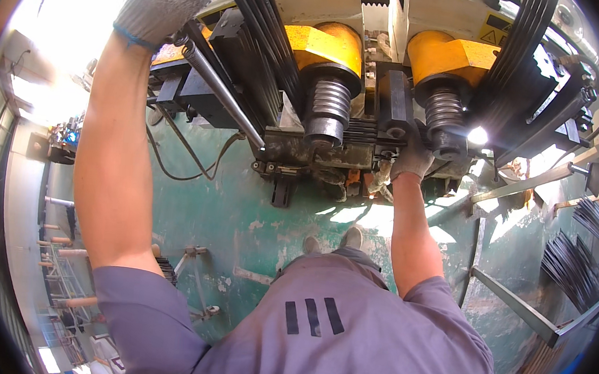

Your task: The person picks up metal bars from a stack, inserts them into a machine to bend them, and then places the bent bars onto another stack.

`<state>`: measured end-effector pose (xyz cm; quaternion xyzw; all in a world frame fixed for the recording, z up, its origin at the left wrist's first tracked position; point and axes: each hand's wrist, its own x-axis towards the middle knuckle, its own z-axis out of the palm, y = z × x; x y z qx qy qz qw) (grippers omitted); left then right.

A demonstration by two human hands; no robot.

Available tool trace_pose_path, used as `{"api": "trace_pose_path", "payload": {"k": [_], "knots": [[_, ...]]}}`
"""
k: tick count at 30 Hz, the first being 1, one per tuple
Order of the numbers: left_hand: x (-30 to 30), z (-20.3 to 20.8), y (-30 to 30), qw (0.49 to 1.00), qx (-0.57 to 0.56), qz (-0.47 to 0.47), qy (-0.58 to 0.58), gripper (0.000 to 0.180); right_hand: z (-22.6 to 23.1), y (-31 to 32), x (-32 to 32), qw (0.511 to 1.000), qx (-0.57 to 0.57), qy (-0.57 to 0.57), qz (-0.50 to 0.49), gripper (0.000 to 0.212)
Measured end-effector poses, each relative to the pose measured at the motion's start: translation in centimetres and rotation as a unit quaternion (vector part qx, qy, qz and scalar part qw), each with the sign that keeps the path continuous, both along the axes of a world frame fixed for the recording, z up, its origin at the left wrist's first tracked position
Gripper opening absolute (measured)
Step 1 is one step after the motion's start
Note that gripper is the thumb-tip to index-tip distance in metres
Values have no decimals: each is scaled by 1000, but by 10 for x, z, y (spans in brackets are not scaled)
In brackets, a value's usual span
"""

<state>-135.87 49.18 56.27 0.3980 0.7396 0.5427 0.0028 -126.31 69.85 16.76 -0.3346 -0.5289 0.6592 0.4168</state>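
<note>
My left hand (173, 1), in a grey knitted glove with a blue cuff edge, is raised at the upper left. Its fingers run out past the top edge, close to a bundle of long black bars (262, 29) lying in the machine. Lower down, my right hand (414, 157), in a dark-stained glove, reaches in beneath a black block (393, 99) at the machine's middle. Its fingers are mostly hidden against dark parts, so their grip does not show. On either side of that block stand ribbed steel cylinders (330, 105) under yellow housings (328, 45).
A second bundle of black bars (516, 70) slants through the machine's right side. A metal frame (515, 306) stands at the right, near piled dark rods (571, 268). Racks (76, 254) are at the left, above a worn green floor (241, 217). A black cable (195, 175) hangs below the machine.
</note>
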Motion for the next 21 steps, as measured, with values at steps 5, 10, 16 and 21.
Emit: {"api": "trace_pose_path", "payload": {"k": [5, 10, 16, 21], "knots": [[-21, -1, -14, 991, -47, 49, 118, 29, -25, 6, 15, 999, -1, -4, -39, 26], [-25, -30, -79, 960, -14, 106, 259, 14, -4, -39, 75, 977, -134, 153, 64, 30], [38, -76, -213, 952, 151, 173, 202, 5, 17, -24, 95, 958, 286, -35, 1, 26], [136, -142, -388, 865, 381, 327, -26, 2, 62, -143, 75, 975, 130, 86, 158, 23]]}}
